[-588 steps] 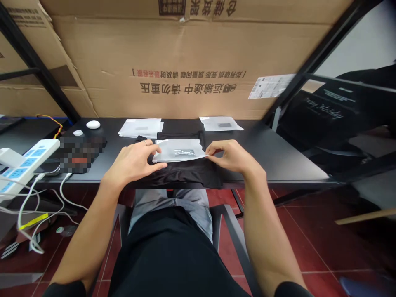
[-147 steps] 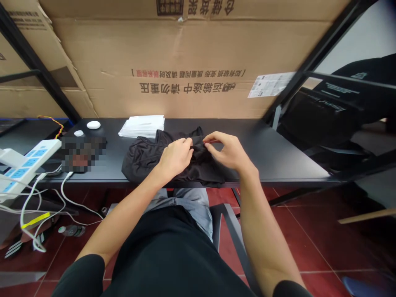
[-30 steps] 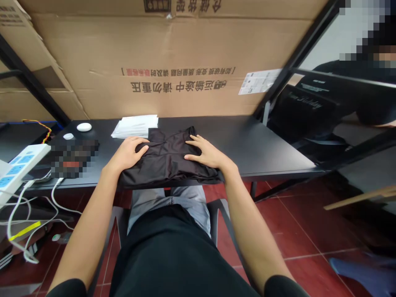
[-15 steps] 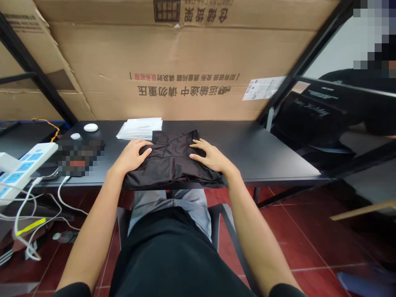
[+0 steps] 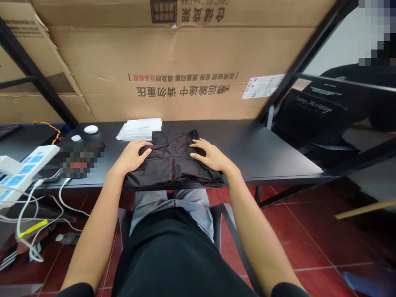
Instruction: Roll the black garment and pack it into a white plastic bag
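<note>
1. Two bare hands on one dark cloth, folded, lightly creased. The cloth (image 5: 173, 161) lies at the middle of the near edge of the black table (image 5: 266, 152), its near side along that edge.
2. Left hand (image 5: 133, 156): palm down on the cloth's left side, fingers loosely spread, thumb apart, gripping nothing.
3. Right hand (image 5: 210, 155): palm down on the cloth's right side, fingers likewise spread, thumb apart, no grip.
4. One pile of white packets (image 5: 139, 129) near the table's far edge, left of centre, just beyond the cloth. Several layers; exact count and contents cannot be told.
5. One white oval object (image 5: 90, 129) near the far left corner, closed as seen; one smaller white piece (image 5: 76, 138) just nearer.
6. One white power strip (image 5: 29, 169) by the near left corner, one white block (image 5: 8, 165) upon it.
7. One clear bottle (image 5: 69, 238) on its side on the red floor (image 5: 309, 231), cap on; contents unclear.
8. One large cardboard panel (image 5: 161, 53) behind the far edge, one white label (image 5: 262, 86) at its lower right.
</note>
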The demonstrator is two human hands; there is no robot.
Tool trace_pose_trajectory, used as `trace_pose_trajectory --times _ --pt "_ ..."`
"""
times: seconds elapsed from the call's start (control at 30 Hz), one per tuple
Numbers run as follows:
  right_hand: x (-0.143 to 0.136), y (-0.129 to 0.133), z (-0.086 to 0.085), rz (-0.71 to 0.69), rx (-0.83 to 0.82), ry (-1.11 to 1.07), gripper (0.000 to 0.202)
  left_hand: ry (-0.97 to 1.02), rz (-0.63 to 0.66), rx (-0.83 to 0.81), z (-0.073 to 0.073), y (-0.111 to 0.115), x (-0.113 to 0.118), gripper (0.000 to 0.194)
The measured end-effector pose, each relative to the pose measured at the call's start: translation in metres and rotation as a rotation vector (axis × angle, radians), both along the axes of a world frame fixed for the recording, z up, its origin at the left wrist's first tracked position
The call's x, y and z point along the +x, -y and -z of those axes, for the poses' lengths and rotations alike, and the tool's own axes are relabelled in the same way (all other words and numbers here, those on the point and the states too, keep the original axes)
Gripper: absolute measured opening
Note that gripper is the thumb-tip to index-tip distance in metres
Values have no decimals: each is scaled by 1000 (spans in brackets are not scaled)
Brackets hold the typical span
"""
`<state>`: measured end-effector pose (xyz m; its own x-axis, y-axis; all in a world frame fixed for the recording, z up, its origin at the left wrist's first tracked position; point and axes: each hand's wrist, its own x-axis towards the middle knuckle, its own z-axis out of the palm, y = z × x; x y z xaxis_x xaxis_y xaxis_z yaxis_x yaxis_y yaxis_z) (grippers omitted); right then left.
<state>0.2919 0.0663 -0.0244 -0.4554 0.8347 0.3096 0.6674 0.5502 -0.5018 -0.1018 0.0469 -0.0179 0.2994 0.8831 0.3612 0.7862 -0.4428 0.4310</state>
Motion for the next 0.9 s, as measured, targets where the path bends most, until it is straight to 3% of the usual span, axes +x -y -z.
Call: trace_pose_trajectory --times 0.9 --pt "0 0 -1 -3 3 -17 46 3 -3 10 -1 1 1 37"
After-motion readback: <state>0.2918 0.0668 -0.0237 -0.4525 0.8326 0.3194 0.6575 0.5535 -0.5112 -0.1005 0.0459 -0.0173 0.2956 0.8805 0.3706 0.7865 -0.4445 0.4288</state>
